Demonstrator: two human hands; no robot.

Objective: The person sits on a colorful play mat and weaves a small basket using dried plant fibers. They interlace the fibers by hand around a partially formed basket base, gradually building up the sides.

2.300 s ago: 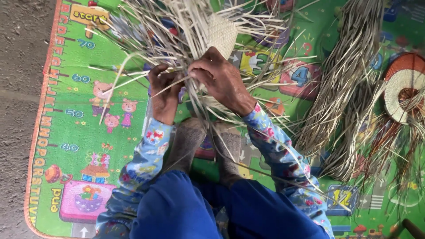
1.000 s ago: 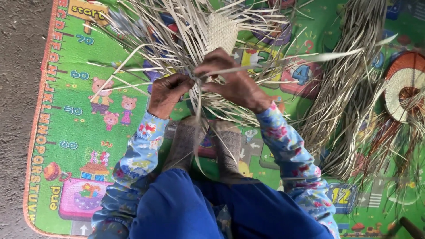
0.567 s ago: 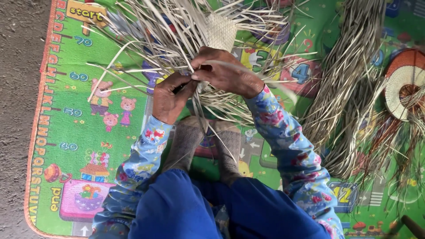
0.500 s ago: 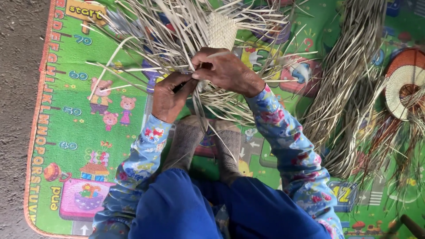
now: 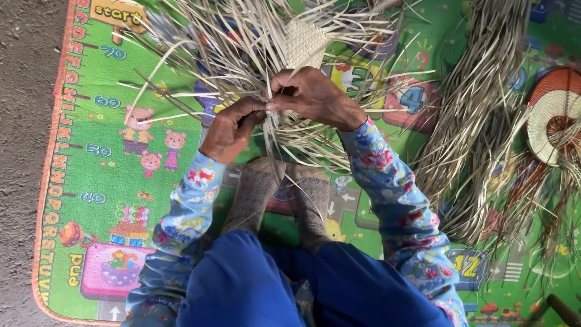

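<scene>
The person sits on the floor with both arms stretched forward over their knees, sleeves of a blue floral print reaching to the wrists. The left hand is turned knuckles-up, its fingers curled in and pinched shut on a few pale straw strips where these run into the weaving. The right hand comes in from the other side, wrist bent inward, thumb and forefinger closed tight on strips at the same spot, so that the two hands meet fingertip to fingertip (nearly touching, as far as I can tell).

The half-woven straw mat lies just beyond the hands, on the far side from the person. Its finished part is a small, tight checkered patch, and loose strips fan out from it in all directions, some passing under and between the fingers, some trailing back over the person's two grey-socked feet, which stand side by side right under the hands.

Everything rests on a bright green children's play mat printed with bears, numbers and letters, laid on a grey floor. To the right, well apart from the hands, lies a thick bundle of dried straw, and beyond it, at the edge of the view, a round coiled basket piece in white with a reddish rim.
</scene>
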